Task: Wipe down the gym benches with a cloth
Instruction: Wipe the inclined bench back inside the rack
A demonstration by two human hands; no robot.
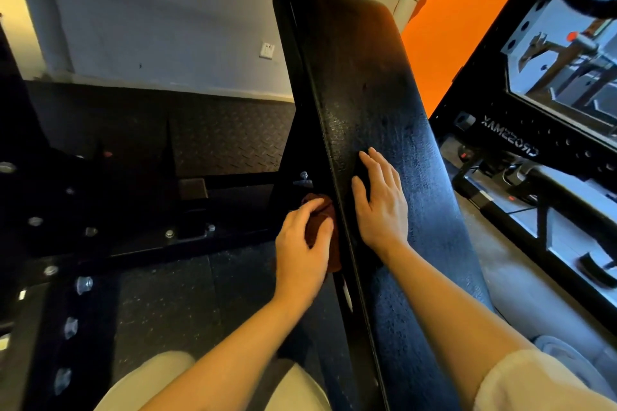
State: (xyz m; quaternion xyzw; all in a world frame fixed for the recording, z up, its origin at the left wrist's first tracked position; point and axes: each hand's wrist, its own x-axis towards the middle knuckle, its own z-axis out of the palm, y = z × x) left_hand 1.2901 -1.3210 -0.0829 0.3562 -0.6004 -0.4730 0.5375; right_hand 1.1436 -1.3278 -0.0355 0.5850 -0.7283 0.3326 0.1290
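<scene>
A long black padded bench (374,103) runs from the bottom centre up and away from me, tilted upward at its far end. My left hand (302,243) is closed around a dark brown cloth (325,210) and presses it against the bench's left side edge. My right hand (380,200) lies flat, fingers spread, on top of the pad just to the right of that edge. The cloth is mostly hidden under my fingers.
A black steel frame with bolts (83,284) lies on the rubber floor to the left. A black rack upright (521,123) and a mirror (567,53) stand at the right. A grey wall with a socket (267,50) and an orange wall (457,10) are behind.
</scene>
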